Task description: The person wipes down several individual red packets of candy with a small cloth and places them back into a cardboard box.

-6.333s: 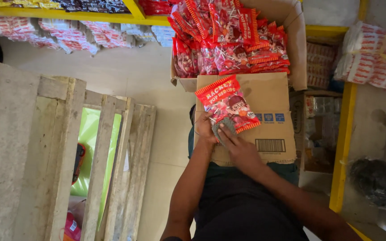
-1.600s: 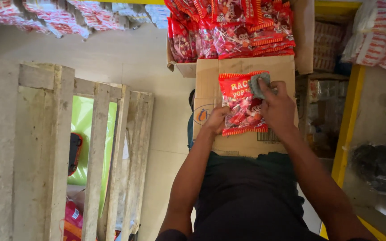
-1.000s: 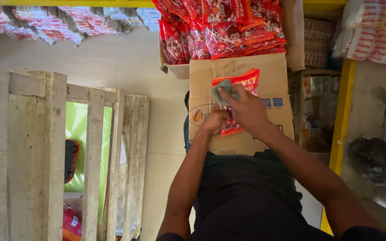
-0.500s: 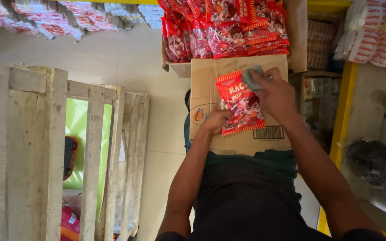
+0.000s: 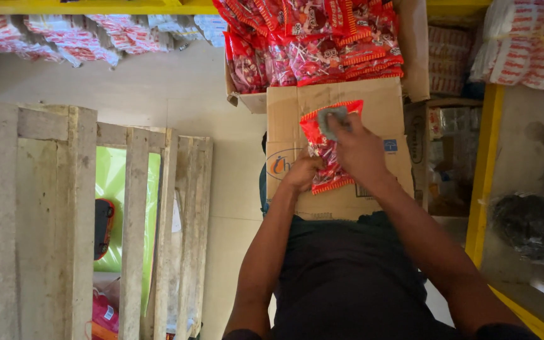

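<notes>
Two hands mid-frame: left hand (image 5: 302, 173) grips candy bag (image 5: 323, 154), right hand (image 5: 361, 148) presses grey cloth (image 5: 330, 117) on it; bag may slip off the cardboard flap (image 5: 347, 107).

A single head-worn camera looks steeply down the person's own front, so the dark shirt (image 5: 347, 283) fills the bottom edge and both forearms run up from it toward the middle. It sits close to the brown carton (image 5: 338, 148), whose flat top lies just above centre, its far edge meeting an open box of red packets (image 5: 313, 41) at the top. The pale floor (image 5: 177, 82) and a wooden pallet (image 5: 77, 220) take the left half, seen from farther off; a yellow shelf post (image 5: 483, 164) runs down the right. There is no second view.
</notes>
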